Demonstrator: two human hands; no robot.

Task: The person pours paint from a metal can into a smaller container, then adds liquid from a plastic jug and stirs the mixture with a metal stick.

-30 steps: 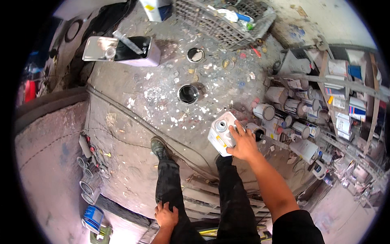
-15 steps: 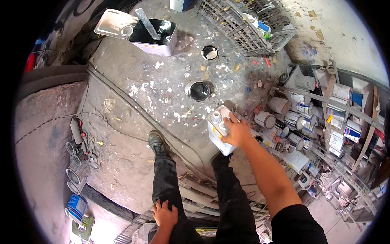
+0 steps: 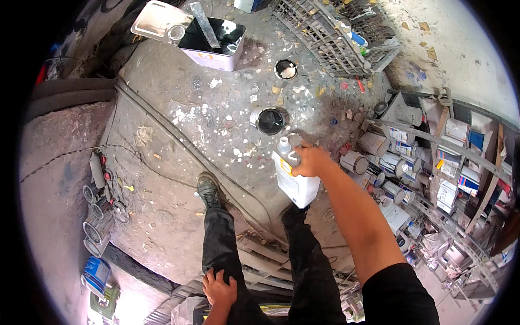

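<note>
My right hand (image 3: pixel 314 161) is closed on the top handle of a white rectangular can (image 3: pixel 297 184) with a yellow-orange mark and a spout at the far left of its top. The can is held in front of my right foot; whether its base touches the floor I cannot tell. Just beyond its spout, a round open tin (image 3: pixel 270 121) with dark contents stands on the floor. My left hand (image 3: pixel 220 288) rests on my left leg with its fingers spread, holding nothing.
A large rectangular can (image 3: pixel 221 58), lid folded back, has a flat stick (image 3: pixel 205 26) in it. A small round tin (image 3: pixel 285 69) stands near a grey plastic crate (image 3: pixel 319 40). Racks of tins (image 3: pixel 392 161) line the right side. A pipe (image 3: pixel 162 125) crosses the floor at left.
My right hand has lifted slightly away from me with the white can, and more of the can's side now shows. The left hand stays on my leg. The whole view has shifted a little.
</note>
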